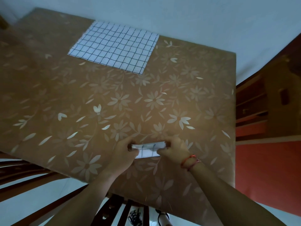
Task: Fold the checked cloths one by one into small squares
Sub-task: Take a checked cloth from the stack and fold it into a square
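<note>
Floral table [65, 95]: near its front edge your left hand [125, 150] and right hand [175, 150] each pinch an end of the small folded cloth [147, 150], whose upper layer may slip askew if either pinch loosens; second cloth [114, 49] lies flat, far side.

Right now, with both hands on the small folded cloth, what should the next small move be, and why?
Probably lower the lifted fold and press it flat: the left hand and right hand pinch the ends of the folded checked cloth, whose upper layer looks raised off the floral tablecloth.
</note>
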Motion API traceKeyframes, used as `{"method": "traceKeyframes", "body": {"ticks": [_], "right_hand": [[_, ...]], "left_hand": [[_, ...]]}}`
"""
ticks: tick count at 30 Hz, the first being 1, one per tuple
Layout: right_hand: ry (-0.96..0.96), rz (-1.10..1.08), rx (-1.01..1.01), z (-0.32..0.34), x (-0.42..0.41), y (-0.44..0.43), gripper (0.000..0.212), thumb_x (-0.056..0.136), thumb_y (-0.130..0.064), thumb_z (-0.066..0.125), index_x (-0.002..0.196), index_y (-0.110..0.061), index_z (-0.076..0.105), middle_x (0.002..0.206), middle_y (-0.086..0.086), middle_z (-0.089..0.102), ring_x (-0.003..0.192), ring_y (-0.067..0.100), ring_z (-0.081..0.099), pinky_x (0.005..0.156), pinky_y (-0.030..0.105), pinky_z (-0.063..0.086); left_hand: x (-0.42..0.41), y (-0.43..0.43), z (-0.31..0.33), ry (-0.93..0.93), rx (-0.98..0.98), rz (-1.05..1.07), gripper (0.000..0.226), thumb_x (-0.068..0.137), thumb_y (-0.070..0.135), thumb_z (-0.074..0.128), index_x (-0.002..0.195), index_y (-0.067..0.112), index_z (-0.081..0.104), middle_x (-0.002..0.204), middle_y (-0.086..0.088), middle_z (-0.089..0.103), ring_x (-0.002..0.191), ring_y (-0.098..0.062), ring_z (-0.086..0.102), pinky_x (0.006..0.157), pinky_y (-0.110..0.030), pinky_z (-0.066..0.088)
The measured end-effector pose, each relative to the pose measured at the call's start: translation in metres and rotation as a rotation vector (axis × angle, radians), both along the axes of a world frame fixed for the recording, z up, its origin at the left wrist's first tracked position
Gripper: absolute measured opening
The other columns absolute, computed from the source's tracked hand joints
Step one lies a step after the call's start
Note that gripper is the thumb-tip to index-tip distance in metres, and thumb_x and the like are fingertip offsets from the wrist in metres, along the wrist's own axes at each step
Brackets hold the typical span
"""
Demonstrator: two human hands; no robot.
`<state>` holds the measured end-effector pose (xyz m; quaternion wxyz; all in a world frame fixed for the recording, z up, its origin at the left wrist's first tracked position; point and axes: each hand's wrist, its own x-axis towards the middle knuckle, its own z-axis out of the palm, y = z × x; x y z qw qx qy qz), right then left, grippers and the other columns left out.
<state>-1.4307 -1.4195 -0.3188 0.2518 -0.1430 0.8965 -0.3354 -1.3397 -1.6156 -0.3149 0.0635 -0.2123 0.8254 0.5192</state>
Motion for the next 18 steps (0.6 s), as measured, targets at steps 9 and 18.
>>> {"method": "traceKeyframes", "body": {"ticks": [9,18], "right_hand": [[-0.190,-0.321,-0.348,0.034,-0.015,0.038,0.015,0.073,-0.005,0.078,0.088,-0.004,0.075,0.073,0.004,0.073,0.059,0.000,0.061,0.058,0.017,0.050],[-0.186,-0.649,-0.398,0.053,-0.023,0.112,0.010,0.073,-0.007,0.079,0.070,-0.013,0.072,0.052,-0.008,0.064,0.040,0.003,0.051,0.040,0.017,0.045]], "left_hand": [[-0.033,0.014,0.017,0.034,0.391,0.202,0.017,0.081,0.008,0.075,0.095,0.017,0.072,0.089,0.001,0.076,0.082,-0.011,0.071,0.066,-0.021,0.054],[-0.085,0.080,0.023,-0.073,0.474,0.147,0.011,0.083,-0.001,0.070,0.082,0.010,0.073,0.076,-0.008,0.074,0.066,-0.020,0.069,0.061,-0.035,0.057]]}}
